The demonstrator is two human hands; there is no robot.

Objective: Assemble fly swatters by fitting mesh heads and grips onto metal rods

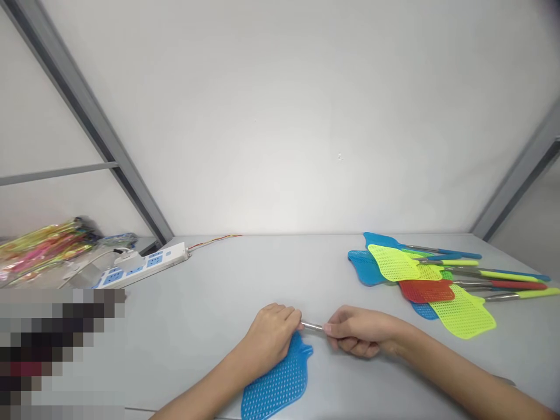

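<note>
The left hand [272, 333] grips and the right hand [355, 331] pinches the metal rod [312, 326], which seems light, stiff, somewhat slippery, and best held near both ends.

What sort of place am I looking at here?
Probably a workbench for light handwork: a smooth grey tabletop bears a pile of blue, yellow and red plastic fly swatters, with a long white power strip towards its left end.
</note>
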